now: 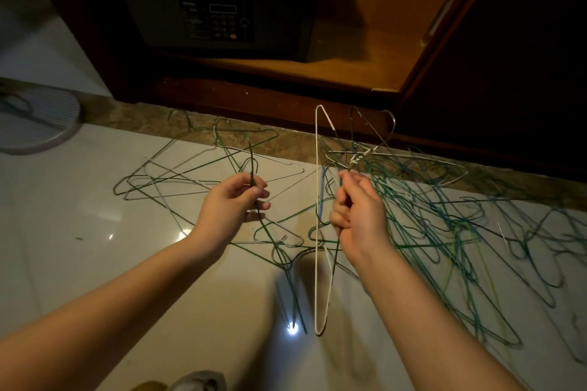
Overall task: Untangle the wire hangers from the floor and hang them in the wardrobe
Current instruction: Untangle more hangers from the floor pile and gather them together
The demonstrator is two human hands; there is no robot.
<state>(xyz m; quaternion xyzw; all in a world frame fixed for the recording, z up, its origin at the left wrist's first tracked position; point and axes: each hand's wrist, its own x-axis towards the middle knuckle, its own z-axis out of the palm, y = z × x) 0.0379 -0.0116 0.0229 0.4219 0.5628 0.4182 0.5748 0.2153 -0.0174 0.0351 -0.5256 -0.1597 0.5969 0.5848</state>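
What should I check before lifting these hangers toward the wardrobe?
1. Left hand gripping the green hanger at its neck: ok.
2. Right hand closed on a bundle including the white hanger: ok.
3. Green hanger free of the floor pile: not ok, its lower wires cross others.
4. Right bundle separated from the pile: cannot tell, wires are blurred.
5. Wardrobe open ahead: ok.
6. Hanging rail visible: not ok, out of frame.

Both bare forearms extend forward, well apart. Left hand (233,200) palm inward, thumb and fingers pinched closed. Right hand (357,209) fisted, knuckles up, slightly blurred.
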